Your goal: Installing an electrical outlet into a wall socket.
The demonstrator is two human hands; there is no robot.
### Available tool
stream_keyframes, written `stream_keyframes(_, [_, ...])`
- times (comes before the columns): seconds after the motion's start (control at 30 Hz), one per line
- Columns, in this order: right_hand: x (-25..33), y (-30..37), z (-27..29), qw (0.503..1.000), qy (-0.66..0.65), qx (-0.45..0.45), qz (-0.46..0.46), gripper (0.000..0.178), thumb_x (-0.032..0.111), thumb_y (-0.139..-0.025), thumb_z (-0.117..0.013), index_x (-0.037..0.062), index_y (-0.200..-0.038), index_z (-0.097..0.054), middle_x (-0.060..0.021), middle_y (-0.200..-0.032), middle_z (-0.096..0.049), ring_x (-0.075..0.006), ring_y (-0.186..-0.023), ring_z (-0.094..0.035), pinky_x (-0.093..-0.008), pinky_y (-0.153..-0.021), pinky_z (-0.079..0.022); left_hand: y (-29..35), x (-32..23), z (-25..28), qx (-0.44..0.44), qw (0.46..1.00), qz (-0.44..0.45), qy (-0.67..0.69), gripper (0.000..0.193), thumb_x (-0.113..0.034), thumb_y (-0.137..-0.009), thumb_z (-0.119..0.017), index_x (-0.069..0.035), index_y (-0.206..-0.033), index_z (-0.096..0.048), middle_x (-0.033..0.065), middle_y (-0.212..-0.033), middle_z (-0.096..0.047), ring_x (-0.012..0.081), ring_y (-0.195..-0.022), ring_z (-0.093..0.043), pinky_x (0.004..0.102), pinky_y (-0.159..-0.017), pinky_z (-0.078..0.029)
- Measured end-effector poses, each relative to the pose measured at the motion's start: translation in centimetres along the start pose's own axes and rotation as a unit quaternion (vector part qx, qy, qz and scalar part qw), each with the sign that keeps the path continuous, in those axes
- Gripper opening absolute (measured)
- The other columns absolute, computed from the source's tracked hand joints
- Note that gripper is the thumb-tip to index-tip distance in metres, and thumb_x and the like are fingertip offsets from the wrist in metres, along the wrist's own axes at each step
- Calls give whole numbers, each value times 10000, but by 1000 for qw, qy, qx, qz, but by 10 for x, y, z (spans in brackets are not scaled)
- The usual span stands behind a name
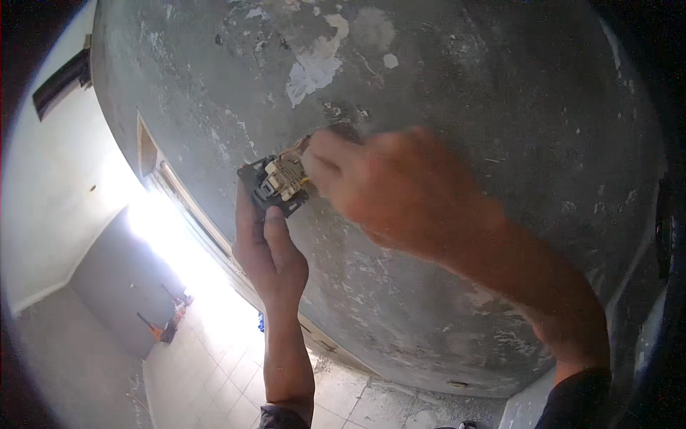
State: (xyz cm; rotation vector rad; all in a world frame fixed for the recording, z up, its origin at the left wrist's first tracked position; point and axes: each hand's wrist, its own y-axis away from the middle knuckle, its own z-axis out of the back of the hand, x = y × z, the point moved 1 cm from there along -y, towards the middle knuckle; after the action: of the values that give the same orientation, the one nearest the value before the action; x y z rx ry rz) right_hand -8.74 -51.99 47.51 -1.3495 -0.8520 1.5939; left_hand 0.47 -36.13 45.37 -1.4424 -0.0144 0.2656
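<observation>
My left hand (275,247) is closed on an electrical outlet or switch insert (282,179), gripping its black mounting frame between thumb and fingers. The insert's pale back faces up, close to the grey wall. Thin wires (293,149) run from its upper side toward the wall. Just to the right, my right hand (393,186) is blurred by motion, its fingers curled together beside the insert and wires. Whatever those fingers pinch is hidden. A dark patch (346,130) shows at the wall just above them; I cannot tell what it is.
The grey wall (400,314) has patches of peeled paint and pale filler. A bright opening with a pale frame (207,225) lies at the left. Orange and dark tools (166,329) stand on the tiled floor (214,365) at lower left.
</observation>
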Motion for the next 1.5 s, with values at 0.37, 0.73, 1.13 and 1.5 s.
stream_keyframes(0.37, [-13,-26,19,978,2,166,124,272,84,-869,-674,-16,-1122,-685,-167,-1040,-701,-260,-833,-727,-359,-718,-600,0,2,-1,20,999,17,31,487,-126,-967,-392,43,-1423,-407,191,-1279,-580,234,-1160,-570,351,-994,-443])
stream_keyframes(0.73, [-18,-20,7,981,-156,117,-23,203,76,-863,-669,-6,-1047,-700,-176,-956,-697,-271,-827,-709,-354,-743,-577,6,11,-1,19,995,32,92,504,-125,-982,-390,45,-1455,-351,203,-1356,-516,247,-1244,-503,371,-1045,-398])
stream_keyframes(1.13, [12,13,-26,914,-322,-152,-195,156,21,-813,-595,-7,-952,-661,-186,-944,-622,-354,-795,-681,-428,-723,-574,4,3,-4,35,986,47,159,510,-107,-961,-388,48,-1446,-360,180,-1299,-544,236,-1191,-536,375,-1021,-432])
stream_keyframes(1.5, [6,-1,-15,969,-228,29,-92,171,6,-866,-622,-26,-1027,-670,-156,-1111,-620,-258,-865,-700,-320,-729,-594,3,0,1,48,989,61,123,508,-86,-962,-381,52,-1449,-351,189,-1321,-533,241,-1207,-532,377,-1031,-435])
